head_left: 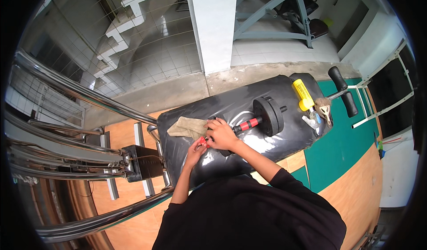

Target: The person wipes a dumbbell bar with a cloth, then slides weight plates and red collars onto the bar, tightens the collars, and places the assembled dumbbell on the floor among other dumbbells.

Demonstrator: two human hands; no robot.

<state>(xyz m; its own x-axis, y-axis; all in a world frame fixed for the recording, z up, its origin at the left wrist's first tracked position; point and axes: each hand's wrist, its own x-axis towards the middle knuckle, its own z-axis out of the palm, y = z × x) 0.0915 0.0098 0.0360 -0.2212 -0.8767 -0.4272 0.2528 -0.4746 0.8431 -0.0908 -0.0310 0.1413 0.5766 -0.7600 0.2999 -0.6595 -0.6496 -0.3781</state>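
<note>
My right hand [221,134] lies curled over the near end of the dumbbell [258,120], fingers closed around it where the end plate [225,152] sits, mostly hidden under my palm. My left hand [195,147] comes up just beside it at about eight o'clock, its fingertips pinched on a small red piece [203,141] at that same end of the bar; I cannot tell whether that piece is a collar or a cap. From my hands the dumbbell runs away toward two o'clock: first the red-and-black grip [247,124], then the round black plate [269,115] standing on edge. So its long axis slants from lower left to upper right across the black padded surface [231,101], and both hands work the near end, the right one on top. At ten o'clock from my hands, touching my right fingers, lies a crumpled beige cloth [189,127]. Further out past the far plate, at two o'clock, a yellow tool [303,94] rests near the surface's end.
</note>
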